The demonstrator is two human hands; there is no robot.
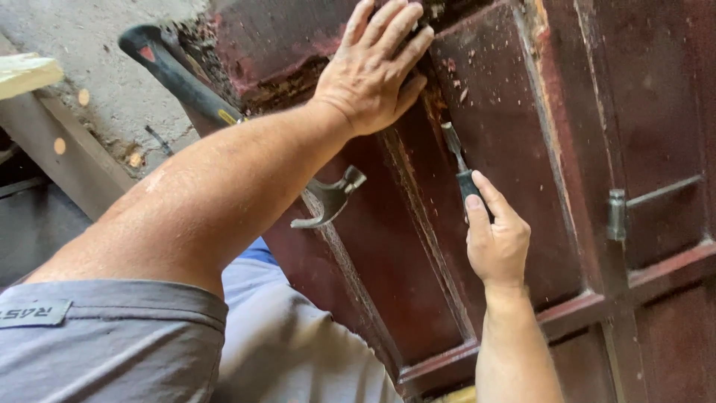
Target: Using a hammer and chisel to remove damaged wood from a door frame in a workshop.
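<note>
My left hand (377, 71) lies flat, fingers spread, on the upper part of the dark red door (522, 186), at top centre of the frame; pressing there seems to steady the panel against the tool. My right hand (496, 242), centre right, has its grip wrapped tight round the dark handle of a chisel (459, 168), index finger laid along it, probably to guide the blade. The chisel's long axis runs nearly up the frame, leaning slightly left, its steel tip pointing up into the groove between panel and frame just below my left palm. Flaked paint and crumbled wood show along that seam. A claw hammer (328, 198) rests on the door behind my left forearm, black handle toward upper left, head at centre. A metal latch (617, 215) sits at right.
</note>
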